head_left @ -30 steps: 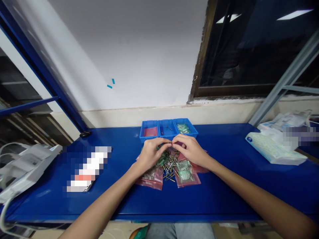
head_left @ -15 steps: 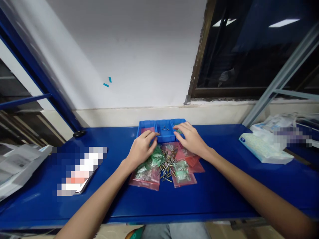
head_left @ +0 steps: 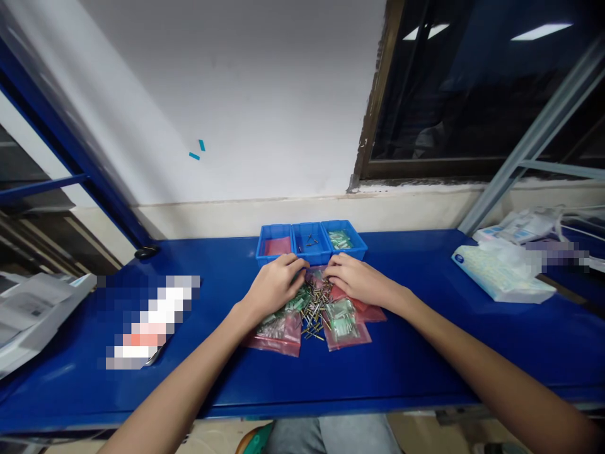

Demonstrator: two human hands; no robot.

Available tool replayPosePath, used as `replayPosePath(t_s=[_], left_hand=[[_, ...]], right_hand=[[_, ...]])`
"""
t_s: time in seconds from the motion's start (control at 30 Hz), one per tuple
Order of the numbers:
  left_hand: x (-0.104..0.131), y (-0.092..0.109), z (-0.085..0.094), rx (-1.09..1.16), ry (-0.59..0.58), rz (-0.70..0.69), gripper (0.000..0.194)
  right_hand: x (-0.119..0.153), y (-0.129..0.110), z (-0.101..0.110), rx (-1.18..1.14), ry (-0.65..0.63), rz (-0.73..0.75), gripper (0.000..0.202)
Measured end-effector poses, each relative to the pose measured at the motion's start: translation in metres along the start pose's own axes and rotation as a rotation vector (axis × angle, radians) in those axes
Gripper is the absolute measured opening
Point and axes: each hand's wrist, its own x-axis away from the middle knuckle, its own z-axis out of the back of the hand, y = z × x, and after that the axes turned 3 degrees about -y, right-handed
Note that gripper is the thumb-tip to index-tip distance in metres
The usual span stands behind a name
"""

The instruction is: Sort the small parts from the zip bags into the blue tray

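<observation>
My left hand [head_left: 274,287] is over the left of a pile, fingers curled above the green packets [head_left: 297,302]; its fingertips are partly hidden. My right hand [head_left: 362,279] bends its fingers over the red plastic bags [head_left: 368,310] on the pile's right. What either hand grips, if anything, cannot be made out. Between them lie many loose metal screw-like pins [head_left: 314,312]. Pink bags with clear and green packets lie in front, one at left [head_left: 278,337] and one at right [head_left: 347,328]. Behind are three joined blue bins: left with a pink bag [head_left: 278,246], middle with a few pins [head_left: 311,241], right with green packets [head_left: 339,239].
The blue table [head_left: 227,378] meets a wall behind the bins. A pixelated flat object [head_left: 155,321] and white boxes [head_left: 38,315] lie at left. A tissue pack [head_left: 501,277] is at right, near plastic bags and cables. Metal posts rise on both sides.
Both hands have come back from the bins toward the pile. My right hand has left the right bin, so its green packets now show. The view has shifted slightly.
</observation>
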Motion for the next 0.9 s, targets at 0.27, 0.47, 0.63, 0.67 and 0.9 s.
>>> replayPosePath(t_s=[0.27, 0.47, 0.63, 0.67, 0.9], left_hand=[[0.0, 0.003, 0.001, -0.008, -0.047, 0.028, 0.021], [0.0, 0.004, 0.002, -0.017, -0.06, 0.043, 0.02], [0.0, 0.004, 0.001, -0.016, -0.058, 0.042, 0.021], [0.0, 0.004, 0.001, -0.017, -0.054, 0.039, 0.021], [0.0, 0.004, 0.001, -0.011, -0.032, 0.016, 0.02]], right_hand=[[0.0, -0.005, -0.004, 0.113, -0.03, 0.003, 0.024], [0.0, -0.004, -0.007, 0.166, -0.049, -0.013, 0.018], [0.0, -0.003, -0.008, 0.188, -0.029, 0.028, 0.019], [0.0, -0.003, -0.009, 0.19, -0.023, 0.038, 0.02], [-0.001, 0.0, -0.013, 0.167, 0.011, 0.06, 0.017]])
